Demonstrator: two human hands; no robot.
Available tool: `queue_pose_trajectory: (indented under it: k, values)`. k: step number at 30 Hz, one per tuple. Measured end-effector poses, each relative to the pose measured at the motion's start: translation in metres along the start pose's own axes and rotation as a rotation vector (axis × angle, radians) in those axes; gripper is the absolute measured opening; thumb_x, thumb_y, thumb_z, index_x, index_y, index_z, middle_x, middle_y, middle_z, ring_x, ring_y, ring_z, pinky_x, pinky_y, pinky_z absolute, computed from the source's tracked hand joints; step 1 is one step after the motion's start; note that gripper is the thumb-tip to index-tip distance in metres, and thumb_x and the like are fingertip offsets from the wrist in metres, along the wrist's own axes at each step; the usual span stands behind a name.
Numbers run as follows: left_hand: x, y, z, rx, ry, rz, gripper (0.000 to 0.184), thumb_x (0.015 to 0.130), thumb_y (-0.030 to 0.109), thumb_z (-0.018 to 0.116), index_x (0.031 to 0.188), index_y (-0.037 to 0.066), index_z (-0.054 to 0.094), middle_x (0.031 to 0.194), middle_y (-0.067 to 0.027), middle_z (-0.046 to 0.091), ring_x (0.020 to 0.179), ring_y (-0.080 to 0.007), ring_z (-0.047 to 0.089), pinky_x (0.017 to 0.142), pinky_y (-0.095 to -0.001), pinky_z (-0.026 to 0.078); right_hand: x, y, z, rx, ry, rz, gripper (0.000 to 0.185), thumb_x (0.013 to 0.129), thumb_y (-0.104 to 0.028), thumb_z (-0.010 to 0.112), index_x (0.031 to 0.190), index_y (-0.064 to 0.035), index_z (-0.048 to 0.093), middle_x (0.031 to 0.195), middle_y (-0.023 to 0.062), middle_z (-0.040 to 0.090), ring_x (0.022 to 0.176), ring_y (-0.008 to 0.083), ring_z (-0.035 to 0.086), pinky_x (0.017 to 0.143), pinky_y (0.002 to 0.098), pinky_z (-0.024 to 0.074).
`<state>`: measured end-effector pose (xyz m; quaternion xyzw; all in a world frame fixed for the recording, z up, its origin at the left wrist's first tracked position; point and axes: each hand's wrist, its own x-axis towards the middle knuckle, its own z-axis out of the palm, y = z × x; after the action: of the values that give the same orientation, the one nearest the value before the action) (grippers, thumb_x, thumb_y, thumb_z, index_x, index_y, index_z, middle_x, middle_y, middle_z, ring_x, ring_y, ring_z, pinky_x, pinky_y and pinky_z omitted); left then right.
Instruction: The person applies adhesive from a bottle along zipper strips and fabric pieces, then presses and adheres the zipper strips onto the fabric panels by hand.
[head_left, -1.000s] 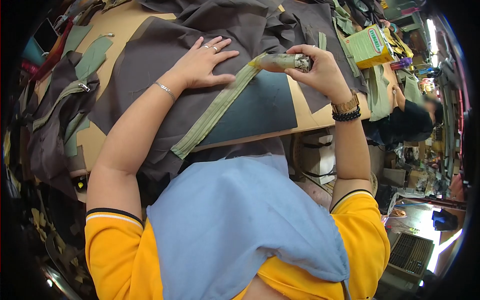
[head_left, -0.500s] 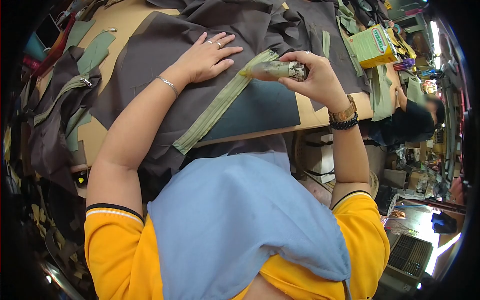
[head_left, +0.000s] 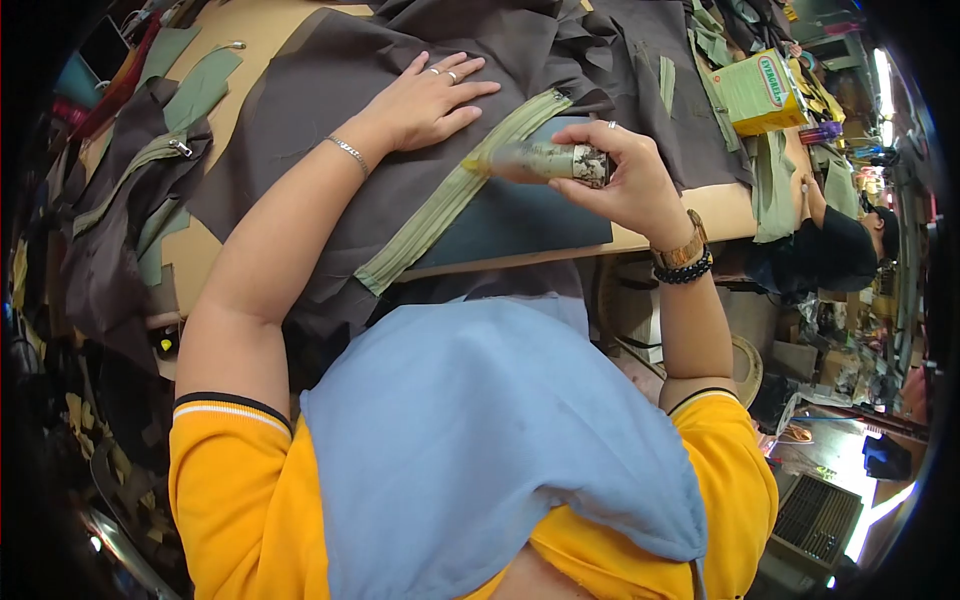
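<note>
My left hand (head_left: 430,103) lies flat with fingers spread on a dark brown fabric piece (head_left: 300,130). In my right hand (head_left: 635,185) is a glue bottle (head_left: 535,162), held sideways. Its yellowish tip touches the olive-green zipper tape (head_left: 430,225), which runs diagonally along the fabric's edge. Under the tape's right side shows a dark blue-grey flat sheet (head_left: 530,220). The bottle's cloudy wall hides how much is inside.
A yellow-green box (head_left: 755,95) stands at the right of the tan table (head_left: 690,215). Green scraps (head_left: 205,85) and another zippered brown piece (head_left: 150,170) lie left. A person in black (head_left: 820,245) is beyond the table's right end.
My right hand has moved the bottle's tip down and left along the zipper tape. My left hand stays flat on the fabric. The whole view has shifted slightly.
</note>
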<state>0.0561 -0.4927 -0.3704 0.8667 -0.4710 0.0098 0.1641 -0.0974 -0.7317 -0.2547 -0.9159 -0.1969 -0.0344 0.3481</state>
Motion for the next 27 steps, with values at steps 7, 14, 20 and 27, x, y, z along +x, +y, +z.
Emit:
queue_pose_trajectory:
  k: [7, 14, 20, 27]
  values:
    - [0.000, 0.001, -0.001, 0.023, -0.003, 0.007, 0.049, 0.104, 0.039, 0.042, 0.151, 0.026, 0.045, 0.163, -0.0102, 0.031, 0.153, -0.0291, 0.023, 0.122, -0.0587, 0.014, -0.005, -0.005, 0.009, -0.013, -0.062, -0.002, 0.039, 0.075, -0.008, 0.084, 0.111, 0.0004, 0.069, 0.098, 0.0076, 0.071, 0.084, 0.0132, 0.066, 0.078, 0.0268, 0.0524]
    - [0.001, -0.001, 0.002, 0.054, 0.006, 0.017, 0.050, 0.103, 0.041, 0.042, 0.151, 0.027, 0.045, 0.163, -0.0102, 0.032, 0.152, -0.0290, 0.023, 0.122, -0.0591, 0.014, -0.009, -0.011, 0.023, 0.055, -0.010, -0.076, 0.037, 0.075, -0.011, 0.082, 0.107, -0.0003, 0.068, 0.091, 0.0103, 0.070, 0.075, 0.0198, 0.066, 0.070, 0.0297, 0.0526]
    - [0.001, -0.001, 0.002, 0.058, 0.016, 0.027, 0.050, 0.103, 0.042, 0.042, 0.151, 0.027, 0.044, 0.162, -0.0098, 0.032, 0.152, -0.0289, 0.024, 0.122, -0.0595, 0.014, -0.013, -0.018, 0.032, 0.099, -0.008, -0.077, 0.037, 0.075, -0.010, 0.082, 0.108, -0.0005, 0.069, 0.093, 0.0111, 0.070, 0.080, 0.0213, 0.067, 0.072, 0.0305, 0.0531]
    - [0.001, -0.004, 0.006, 0.072, 0.030, 0.030, 0.049, 0.104, 0.043, 0.041, 0.151, 0.029, 0.044, 0.163, -0.0086, 0.031, 0.152, -0.0288, 0.024, 0.122, -0.0597, 0.015, -0.015, -0.026, 0.039, 0.114, -0.034, -0.098, 0.037, 0.074, -0.010, 0.083, 0.107, -0.0015, 0.069, 0.096, 0.0113, 0.070, 0.084, 0.0243, 0.067, 0.075, 0.0317, 0.0533]
